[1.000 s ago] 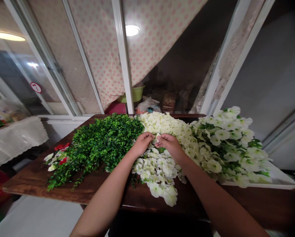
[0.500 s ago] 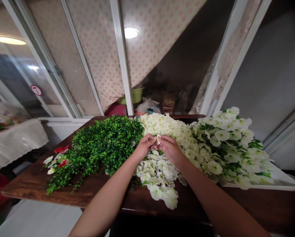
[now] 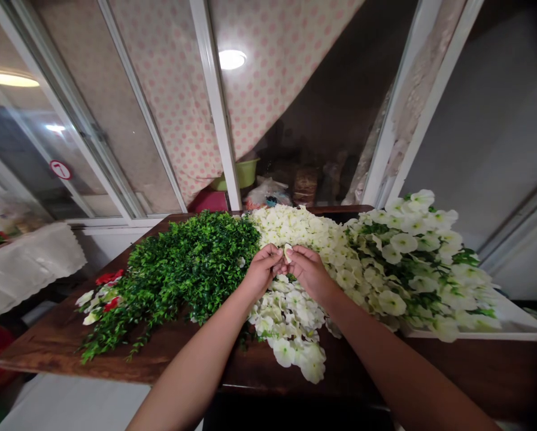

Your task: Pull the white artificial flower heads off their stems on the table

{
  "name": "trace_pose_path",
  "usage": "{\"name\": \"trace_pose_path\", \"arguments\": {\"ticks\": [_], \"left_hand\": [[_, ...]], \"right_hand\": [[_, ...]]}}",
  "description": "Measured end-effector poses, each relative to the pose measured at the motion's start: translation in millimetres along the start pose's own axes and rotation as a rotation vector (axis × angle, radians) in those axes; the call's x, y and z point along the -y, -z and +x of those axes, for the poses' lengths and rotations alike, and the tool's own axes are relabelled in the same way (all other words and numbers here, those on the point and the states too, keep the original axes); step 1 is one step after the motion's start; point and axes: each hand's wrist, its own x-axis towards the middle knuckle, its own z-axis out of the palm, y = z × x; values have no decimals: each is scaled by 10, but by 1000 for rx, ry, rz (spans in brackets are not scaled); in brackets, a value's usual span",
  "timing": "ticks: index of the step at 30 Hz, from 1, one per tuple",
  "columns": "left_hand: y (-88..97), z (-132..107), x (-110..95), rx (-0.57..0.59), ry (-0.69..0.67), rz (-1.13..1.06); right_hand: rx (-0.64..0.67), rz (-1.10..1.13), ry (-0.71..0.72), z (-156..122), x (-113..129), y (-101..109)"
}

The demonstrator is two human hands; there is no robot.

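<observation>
My right hand pinches a small folded white artificial flower between thumb and fingers. Close against it, my left hand has its fingertips pressed together. What lies between them is too small and hidden to make out. Both hands are above a heap of loose white artificial blossoms that spills toward the table's front edge. Behind the hands spreads a pile of cream blossoms. Left of them is a thick mass of green artificial foliage.
On the right, white flowers on green stems rest in a white tray. A few red and white flowers sit at the left of the brown wooden table. Windows rise behind, and a cloth-covered stand is at far left.
The view has shifted slightly. My hands stay nearly in the same place, fingertips together at the small white flower.
</observation>
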Motion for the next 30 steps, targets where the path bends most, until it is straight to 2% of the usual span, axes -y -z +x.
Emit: {"name": "trace_pose_path", "arguments": {"ticks": [7, 30], "left_hand": [[5, -3, -9, 10, -5, 10], [110, 20, 52, 54, -20, 94]], "right_hand": [[1, 24, 41, 1, -20, -20], [-27, -26, -16, -10, -48, -30]]}}
